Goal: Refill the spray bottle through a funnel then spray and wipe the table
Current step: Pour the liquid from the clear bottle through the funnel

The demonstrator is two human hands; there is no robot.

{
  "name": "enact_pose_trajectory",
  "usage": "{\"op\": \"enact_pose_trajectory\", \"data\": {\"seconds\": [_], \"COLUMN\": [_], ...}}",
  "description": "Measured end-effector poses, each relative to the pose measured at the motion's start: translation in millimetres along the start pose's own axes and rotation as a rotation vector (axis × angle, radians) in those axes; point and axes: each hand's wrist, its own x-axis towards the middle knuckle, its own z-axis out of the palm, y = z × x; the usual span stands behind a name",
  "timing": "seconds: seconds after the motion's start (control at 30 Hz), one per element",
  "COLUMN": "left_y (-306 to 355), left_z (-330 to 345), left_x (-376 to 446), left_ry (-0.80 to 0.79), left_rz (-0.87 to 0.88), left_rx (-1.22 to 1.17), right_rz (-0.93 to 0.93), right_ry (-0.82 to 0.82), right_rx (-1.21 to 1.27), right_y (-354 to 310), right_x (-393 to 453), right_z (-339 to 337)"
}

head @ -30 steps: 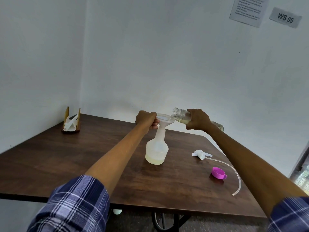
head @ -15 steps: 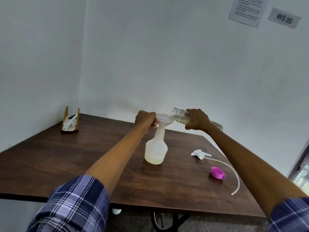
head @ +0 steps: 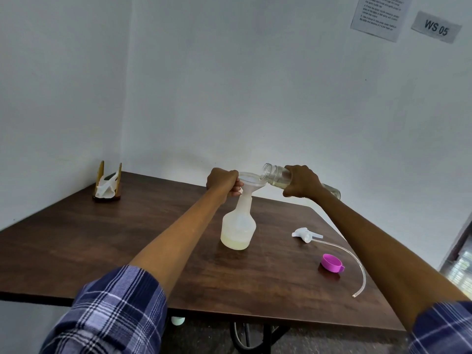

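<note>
My left hand (head: 221, 182) has its fingers curled round the rim of the funnel (head: 251, 183), which sits in the neck of the spray bottle (head: 238, 226) standing mid-table (head: 127, 238). My right hand (head: 301, 182) grips a tilted clear bottle (head: 275, 175), mouth over the funnel. The trigger head (head: 305, 234) and a purple cap (head: 331, 263) lie to the right.

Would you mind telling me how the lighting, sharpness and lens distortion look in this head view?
Head view: soft, even daylight, with faint shadows under the spray bottle and purple cap; wide-angle bending tilts the wall sign and stretches the table edges; the centre is sharp, the sleeves soft, and the window at right washed out.
</note>
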Motion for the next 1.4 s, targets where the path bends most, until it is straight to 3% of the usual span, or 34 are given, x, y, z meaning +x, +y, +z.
{"op": "enact_pose_trajectory", "data": {"seconds": [1.4], "left_y": [1.9], "left_z": [-1.3], "left_x": [-2.0], "left_ry": [0.008], "left_rz": [0.005], "left_rx": [0.008], "right_rz": [-0.028], "right_ry": [0.011], "right_rx": [-0.035], "right_y": [-1.0], "right_x": [-0.1], "right_z": [-1.8]}}
